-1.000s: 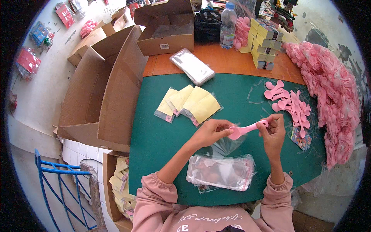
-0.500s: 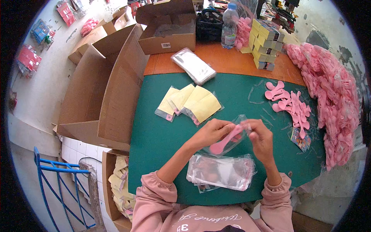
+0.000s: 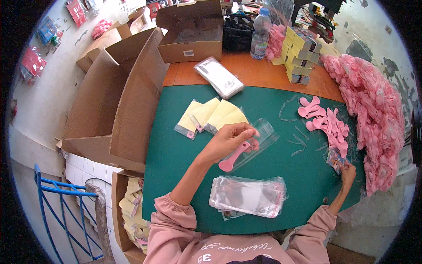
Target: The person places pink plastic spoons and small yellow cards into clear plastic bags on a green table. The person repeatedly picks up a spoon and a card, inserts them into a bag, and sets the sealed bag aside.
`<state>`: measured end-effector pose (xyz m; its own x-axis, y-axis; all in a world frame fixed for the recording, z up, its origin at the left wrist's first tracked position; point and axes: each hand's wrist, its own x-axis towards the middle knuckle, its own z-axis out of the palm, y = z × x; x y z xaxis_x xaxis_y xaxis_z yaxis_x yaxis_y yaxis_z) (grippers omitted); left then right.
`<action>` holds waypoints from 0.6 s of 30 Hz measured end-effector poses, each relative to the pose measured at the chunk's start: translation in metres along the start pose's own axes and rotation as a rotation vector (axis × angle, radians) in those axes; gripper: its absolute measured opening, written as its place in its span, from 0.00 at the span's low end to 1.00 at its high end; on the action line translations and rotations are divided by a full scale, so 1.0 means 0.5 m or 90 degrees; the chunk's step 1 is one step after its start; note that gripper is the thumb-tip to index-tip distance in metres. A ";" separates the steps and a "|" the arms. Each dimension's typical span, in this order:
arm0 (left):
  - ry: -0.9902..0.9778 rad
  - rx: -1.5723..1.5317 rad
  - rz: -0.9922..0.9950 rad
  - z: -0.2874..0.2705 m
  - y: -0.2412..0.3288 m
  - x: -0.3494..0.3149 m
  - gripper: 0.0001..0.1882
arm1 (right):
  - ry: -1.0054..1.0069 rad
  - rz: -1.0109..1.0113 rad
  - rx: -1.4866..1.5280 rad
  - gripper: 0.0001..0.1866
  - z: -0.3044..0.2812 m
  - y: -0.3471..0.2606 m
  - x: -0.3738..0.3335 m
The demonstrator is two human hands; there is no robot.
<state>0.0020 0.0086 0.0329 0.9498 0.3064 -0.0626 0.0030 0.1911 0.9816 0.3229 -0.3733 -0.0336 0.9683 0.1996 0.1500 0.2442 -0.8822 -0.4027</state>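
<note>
My left hand (image 3: 229, 140) pinches a clear plastic bag (image 3: 267, 131) above the middle of the green mat. Inside that bag lies a pink spoon (image 3: 228, 164), its bowl toward me. Over at the right, my right hand (image 3: 348, 173) has its fingertips closed on the near edge of some small printed cards (image 3: 335, 161); how many it grips is hidden. Just beyond the cards is a loose heap of pink spoons (image 3: 330, 125). A stack of clear bags (image 3: 246, 196) rests close in front of me. Several packed bags with yellow cards (image 3: 211, 115) lie fanned at the far left.
A large heap of wrapped pink spoons (image 3: 376, 119) lines the right edge. At the back stand card stacks (image 3: 300, 66), a water bottle (image 3: 260, 37) and a bag bundle (image 3: 219, 77). Open cardboard boxes (image 3: 132, 103) flank the left side. Plastic strips (image 3: 299, 143) litter the mat.
My right hand has let go of the bag and moved right to the printed cards. My left hand has shifted left and up a little with the bag and spoon.
</note>
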 end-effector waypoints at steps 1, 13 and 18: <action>0.000 0.000 -0.004 0.000 -0.001 -0.001 0.16 | -0.003 0.002 0.000 0.15 -0.002 -0.013 -0.006; -0.040 0.040 -0.011 0.007 -0.006 0.006 0.15 | 0.199 -0.202 0.118 0.09 -0.126 -0.321 -0.121; -0.046 0.052 0.002 0.014 0.002 -0.003 0.15 | -0.131 -0.357 0.523 0.06 -0.078 -0.516 -0.204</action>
<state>0.0030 0.0018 0.0354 0.9698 0.2389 -0.0498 0.0231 0.1133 0.9933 0.1589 -0.1829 0.0903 0.6744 0.6324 0.3812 0.5512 -0.0876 -0.8298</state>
